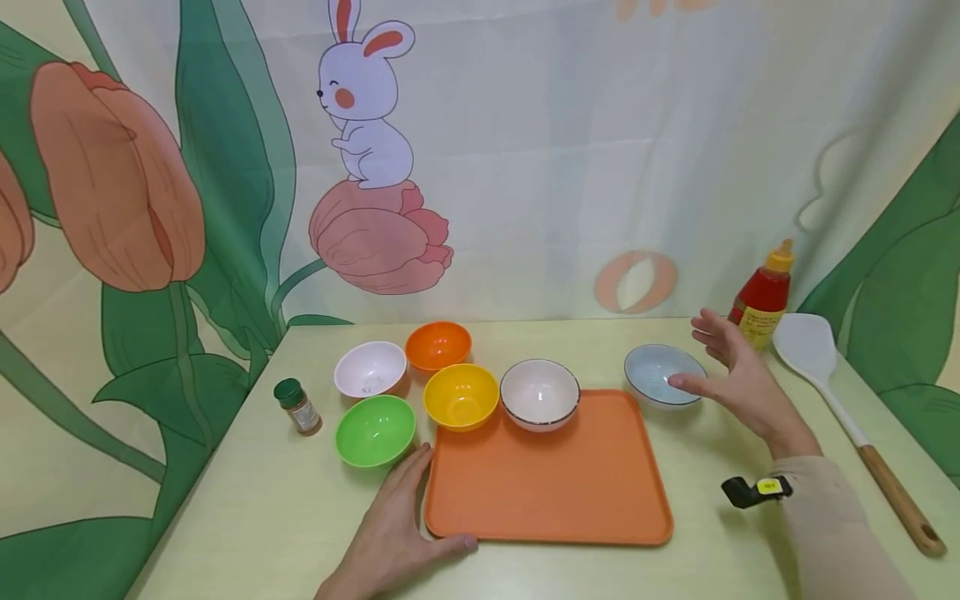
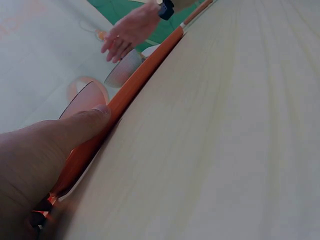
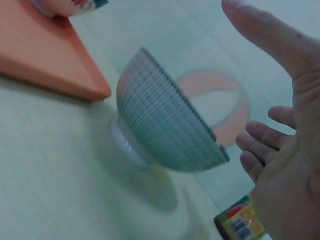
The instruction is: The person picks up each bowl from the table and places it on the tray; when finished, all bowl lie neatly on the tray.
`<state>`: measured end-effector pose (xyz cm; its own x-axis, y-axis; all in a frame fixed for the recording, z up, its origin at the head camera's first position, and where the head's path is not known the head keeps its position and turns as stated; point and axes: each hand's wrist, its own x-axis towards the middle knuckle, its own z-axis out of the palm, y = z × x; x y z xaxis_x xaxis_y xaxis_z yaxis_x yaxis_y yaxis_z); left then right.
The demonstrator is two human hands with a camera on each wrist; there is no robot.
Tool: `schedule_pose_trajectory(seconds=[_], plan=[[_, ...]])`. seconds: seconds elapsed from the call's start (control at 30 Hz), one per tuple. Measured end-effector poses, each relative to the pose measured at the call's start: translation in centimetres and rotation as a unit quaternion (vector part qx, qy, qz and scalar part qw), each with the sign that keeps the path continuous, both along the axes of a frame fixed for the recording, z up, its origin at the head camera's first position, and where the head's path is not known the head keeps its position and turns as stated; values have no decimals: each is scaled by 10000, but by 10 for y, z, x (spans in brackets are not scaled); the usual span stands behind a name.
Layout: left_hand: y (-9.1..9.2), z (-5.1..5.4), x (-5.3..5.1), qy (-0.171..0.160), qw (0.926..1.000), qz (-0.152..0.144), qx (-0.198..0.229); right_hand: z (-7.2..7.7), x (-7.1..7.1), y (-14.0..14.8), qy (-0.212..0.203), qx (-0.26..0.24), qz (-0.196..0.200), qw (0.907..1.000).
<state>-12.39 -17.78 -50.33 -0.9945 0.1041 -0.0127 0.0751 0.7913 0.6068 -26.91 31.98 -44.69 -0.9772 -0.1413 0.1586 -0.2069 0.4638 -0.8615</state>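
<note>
My left hand (image 1: pixel 396 527) rests at the front left corner of an orange tray (image 1: pixel 551 492). Its fingers lie along the left side, and the thumb (image 2: pixel 82 125) touches the front rim. Over the right rim of a light blue bowl (image 1: pixel 652 367) hovers my right hand (image 1: pixel 750 383), fingers spread and thumb toward the bowl. In the right wrist view this bowl (image 3: pixel 160 120) has a fine checked outside, and a gap shows between it and the hand. A white dark-rimmed bowl (image 1: pixel 540 392) stands at the tray's back edge, beside a yellow bowl (image 1: pixel 461 396) overlapping the back left corner.
Left of the tray stand green (image 1: pixel 375 432), white (image 1: pixel 371 369) and orange (image 1: pixel 438 346) bowls. A green-capped spice jar (image 1: pixel 298 407) is farther left. Behind the right hand stands a red sauce bottle (image 1: pixel 763 296); a white spatula (image 1: pixel 847 412) with wooden handle lies at the right.
</note>
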Motion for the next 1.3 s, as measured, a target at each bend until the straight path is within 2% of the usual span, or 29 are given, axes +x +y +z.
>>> schedule_pose_trajectory(seconds=[0.13,0.3,0.53,0.73,1.03,1.3], plan=[[1,0,0,-12,10000,10,-14,-14,-2,5,-258,-79,275,9993],[0,0,0,2,10000,14,-16,-28,-7,8,-592,33,332,9977],[-1,-1,1,75,10000,-48,1,-39,-8,10,-667,256,407,9966],[-2,-1,1,117,9999,-72,-15,-43,-9,12,-631,353,421,9965],[-1,0,0,34,10000,-15,-22,-42,-9,11,-561,498,285,9968],[0,0,0,-37,10000,-2,-32,-41,-6,9,-499,379,243,9977]])
